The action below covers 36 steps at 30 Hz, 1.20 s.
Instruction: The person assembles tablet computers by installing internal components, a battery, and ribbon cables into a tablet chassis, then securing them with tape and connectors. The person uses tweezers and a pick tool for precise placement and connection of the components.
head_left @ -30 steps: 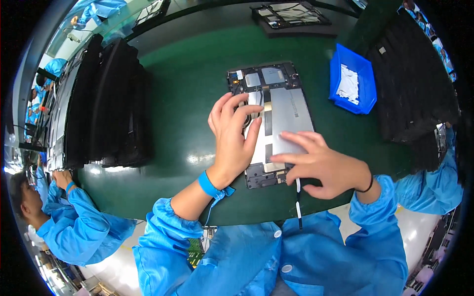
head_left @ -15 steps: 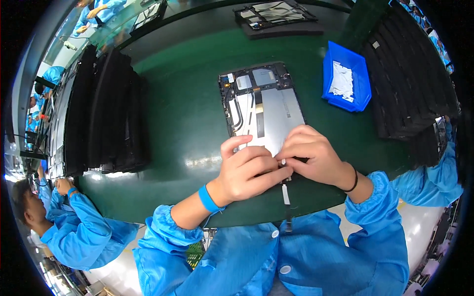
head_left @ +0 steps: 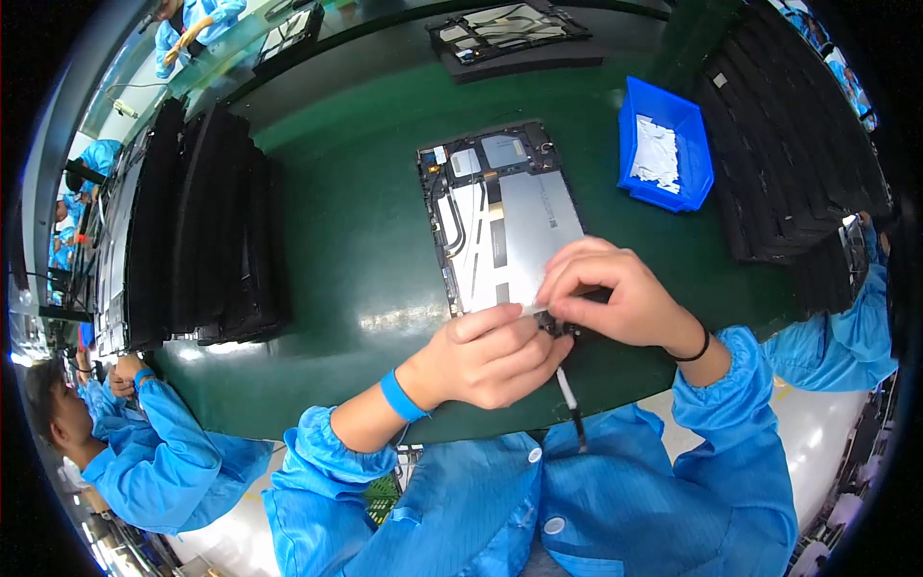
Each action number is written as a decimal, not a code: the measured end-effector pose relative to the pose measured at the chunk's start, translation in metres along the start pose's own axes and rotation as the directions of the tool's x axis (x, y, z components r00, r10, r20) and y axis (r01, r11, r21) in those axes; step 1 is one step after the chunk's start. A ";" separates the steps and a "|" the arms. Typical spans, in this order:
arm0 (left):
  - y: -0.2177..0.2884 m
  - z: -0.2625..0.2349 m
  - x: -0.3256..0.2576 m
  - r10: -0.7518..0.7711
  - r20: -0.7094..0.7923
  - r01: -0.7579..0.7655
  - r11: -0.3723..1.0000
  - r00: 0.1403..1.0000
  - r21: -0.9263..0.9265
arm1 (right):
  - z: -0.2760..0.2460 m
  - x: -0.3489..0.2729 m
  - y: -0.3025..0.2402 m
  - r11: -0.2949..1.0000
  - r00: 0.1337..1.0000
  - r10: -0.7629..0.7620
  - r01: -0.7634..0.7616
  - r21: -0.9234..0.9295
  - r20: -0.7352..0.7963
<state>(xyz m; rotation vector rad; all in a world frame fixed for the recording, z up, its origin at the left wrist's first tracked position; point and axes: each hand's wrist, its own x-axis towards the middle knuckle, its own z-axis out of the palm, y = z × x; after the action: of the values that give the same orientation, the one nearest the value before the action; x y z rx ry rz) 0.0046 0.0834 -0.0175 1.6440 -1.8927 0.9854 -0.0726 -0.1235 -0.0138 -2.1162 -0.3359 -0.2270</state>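
Note:
An opened tablet lies back-up on the green mat, its silver battery plate and dark circuit parts showing. My left hand and my right hand meet at its near edge. Between their fingertips they pinch a small dark part with a thin pale strip. A slim white and black tool hangs down from under my hands toward my chest. A blue wrist strap circles my left wrist, and a black band sits on my right wrist.
Stacks of black foam trays stand at the left and right. A blue bin with a white bag sits right of the tablet. Another open device on a tray lies at the far edge. A seated co-worker is at lower left.
My hands have pulled back from the middle of the tablet to its near edge and come together over a small part. The tablet's upper plate is now uncovered.

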 end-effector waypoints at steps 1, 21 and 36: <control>0.000 -0.001 0.000 0.029 -0.015 -0.029 0.998 0.999 -0.050 | -0.006 0.003 0.000 0.999 0.999 0.037 -0.037 0.010 -0.010; -0.035 0.028 0.008 -0.735 0.327 0.803 0.521 0.594 -0.289 | 0.031 -0.029 -0.026 0.851 0.960 -0.137 -0.012 -0.525 -0.245; -0.037 0.034 0.007 -0.726 0.364 0.812 0.517 0.583 -0.270 | 0.037 -0.028 -0.024 0.865 0.946 -0.089 -0.081 -0.495 -0.311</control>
<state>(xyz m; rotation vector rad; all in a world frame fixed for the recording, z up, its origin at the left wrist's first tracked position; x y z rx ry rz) 0.0433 0.0520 -0.0260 2.0442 -1.0733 0.0132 -0.1058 -0.0840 -0.0225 -2.5356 -0.0834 -0.7268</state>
